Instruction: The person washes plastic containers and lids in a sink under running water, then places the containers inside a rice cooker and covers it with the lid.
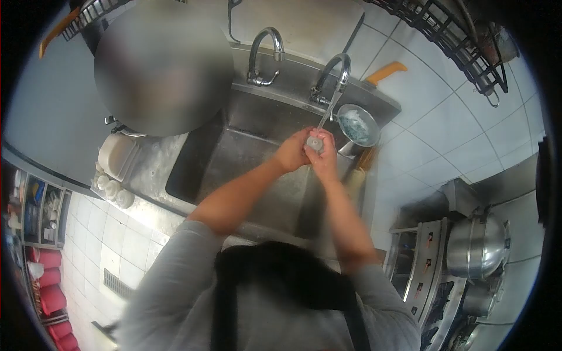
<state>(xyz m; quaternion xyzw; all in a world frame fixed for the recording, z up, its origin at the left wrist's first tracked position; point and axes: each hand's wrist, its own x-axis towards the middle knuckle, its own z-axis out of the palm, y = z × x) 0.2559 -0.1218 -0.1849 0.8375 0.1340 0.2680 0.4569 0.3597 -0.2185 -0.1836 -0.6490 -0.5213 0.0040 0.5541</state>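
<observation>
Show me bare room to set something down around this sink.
Bare: the counter between the white container and sink; its floor left of the left hand. Crowded: the sink's right side, at the metal bowl; under the running faucet, where left hand and right hand hold a pale item.

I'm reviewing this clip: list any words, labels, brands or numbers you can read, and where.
No text can be read.
Pale object between left hand and right hand: no wording visible.
Stove front: marks too small to read.
Shelf packets: too small and blurred.
</observation>
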